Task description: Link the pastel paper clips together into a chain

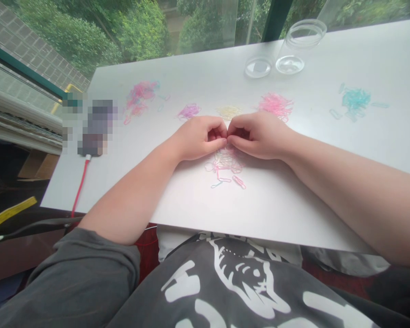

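My left hand (199, 136) and my right hand (255, 135) rest on the white table (276, 205), fingers curled, their fingertips meeting in a pinch. Just below them lies a loose heap of small mixed-colour rubber bands (227, 164). What the fingertips pinch is too small to make out. Sorted little piles lie beyond the hands: a purple pile (189, 110), a pale yellow pile (229, 111), a pink pile (275, 105), a teal pile (355, 100) at right and a mixed pink pile (139, 96) at left.
A clear plastic jar (300, 45) lies on its side at the back, its round lid (258, 67) beside it. A blurred device (93, 125) with a red cable (80, 184) sits at the table's left edge. A window with trees is behind.
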